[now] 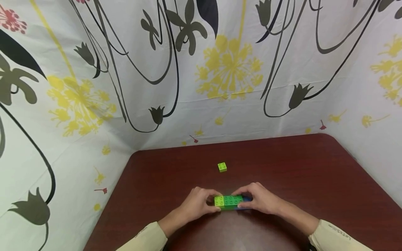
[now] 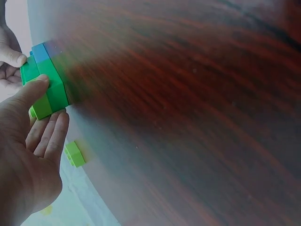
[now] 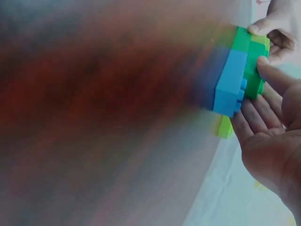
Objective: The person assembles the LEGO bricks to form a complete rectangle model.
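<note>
Left hand (image 1: 200,203) and right hand (image 1: 261,199), fingers closed to its width, pinch the brick assembly (image 1: 230,201) near either end, probably pressing; taking the lime brick (image 1: 222,167) beyond it would need one freed.

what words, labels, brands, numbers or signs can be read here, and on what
Right sleeve: a short line of lettering, too small and blurred to read.
Left sleeve: faint marks, too unclear to tell if they are writing.
Stacked bricks, loose brick, tabletop and patterned cloth: no readable text.
</note>
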{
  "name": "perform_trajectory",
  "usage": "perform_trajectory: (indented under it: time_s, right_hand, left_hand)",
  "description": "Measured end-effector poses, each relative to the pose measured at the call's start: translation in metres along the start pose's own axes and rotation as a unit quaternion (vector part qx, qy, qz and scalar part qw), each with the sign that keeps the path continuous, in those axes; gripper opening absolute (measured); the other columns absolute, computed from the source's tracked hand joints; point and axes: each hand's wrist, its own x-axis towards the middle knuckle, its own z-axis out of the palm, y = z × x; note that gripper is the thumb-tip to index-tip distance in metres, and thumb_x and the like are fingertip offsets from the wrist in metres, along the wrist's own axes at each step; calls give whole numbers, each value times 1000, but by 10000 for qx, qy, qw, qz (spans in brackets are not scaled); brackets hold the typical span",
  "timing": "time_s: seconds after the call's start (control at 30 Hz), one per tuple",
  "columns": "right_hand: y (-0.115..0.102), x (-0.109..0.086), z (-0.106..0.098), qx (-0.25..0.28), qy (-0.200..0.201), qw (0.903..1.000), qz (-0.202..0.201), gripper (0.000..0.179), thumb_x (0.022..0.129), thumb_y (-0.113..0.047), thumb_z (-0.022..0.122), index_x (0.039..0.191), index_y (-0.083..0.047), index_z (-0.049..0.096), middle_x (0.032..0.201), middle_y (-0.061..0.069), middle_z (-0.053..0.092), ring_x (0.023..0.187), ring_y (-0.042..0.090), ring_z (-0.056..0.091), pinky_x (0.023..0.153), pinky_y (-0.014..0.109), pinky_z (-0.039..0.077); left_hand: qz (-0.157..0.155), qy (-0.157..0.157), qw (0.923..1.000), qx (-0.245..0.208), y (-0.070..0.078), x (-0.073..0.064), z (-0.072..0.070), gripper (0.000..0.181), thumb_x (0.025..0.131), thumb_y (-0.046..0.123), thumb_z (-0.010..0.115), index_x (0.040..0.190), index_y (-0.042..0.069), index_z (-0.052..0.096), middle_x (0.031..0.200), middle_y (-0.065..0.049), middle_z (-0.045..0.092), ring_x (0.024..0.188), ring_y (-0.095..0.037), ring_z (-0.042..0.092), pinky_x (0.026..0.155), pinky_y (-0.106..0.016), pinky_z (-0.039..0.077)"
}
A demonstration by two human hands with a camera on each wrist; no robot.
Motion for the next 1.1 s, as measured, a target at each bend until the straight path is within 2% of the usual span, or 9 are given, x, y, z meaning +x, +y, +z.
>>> perform_trajectory:
  time_s: [0.17,0.37,0.47,0.6,0.87,1.1]
  right_hand:
    - [2,10,-5,-100,-58,9996,-262,37,96,-29,82,127,-7,77,120,3,78,107,17,73,85,36,61]
    - [6,28,-12,-465,515,9974,-188,42,97,-21,81,134,-3,72,129,8,74,121,28,70,95,50,58]
    - [10,38,-16,-700,631,9955,-107,55,96,-20,82,144,0,64,140,14,68,130,33,64,102,56,54]
    - [17,50,-21,-869,512,9949,-7,75,95,-25,84,156,3,49,153,22,56,140,39,54,107,61,48]
    - [33,72,-20,-586,149,9975,365,92,95,-31,84,164,2,33,163,24,42,149,44,40,114,64,39]
    - [43,85,-19,-108,99,9990,429,87,97,-22,81,164,5,31,166,25,37,152,43,36,117,62,37]
  left_hand:
    - [-53,1,10000,28,0,0,0,36,88,26,91,121,19,79,107,9,78,88,6,69,74,-14,55]
    - [-54,6,10000,69,0,1,0,36,87,27,91,120,17,80,106,10,78,88,6,69,75,-14,55]
    - [-51,-26,10000,78,0,1,-1,36,87,27,91,120,17,79,106,11,78,88,6,69,75,-14,55]
    - [-114,-60,9999,51,1,1,-1,36,87,27,91,120,17,79,106,12,78,89,6,69,75,-15,55]
    - [-247,-99,9995,164,2,2,-2,37,87,31,91,121,18,80,107,12,77,89,6,69,76,-16,55]
    - [-319,-133,9993,161,2,2,-2,38,88,30,91,122,18,79,107,12,77,88,6,69,76,-16,55]
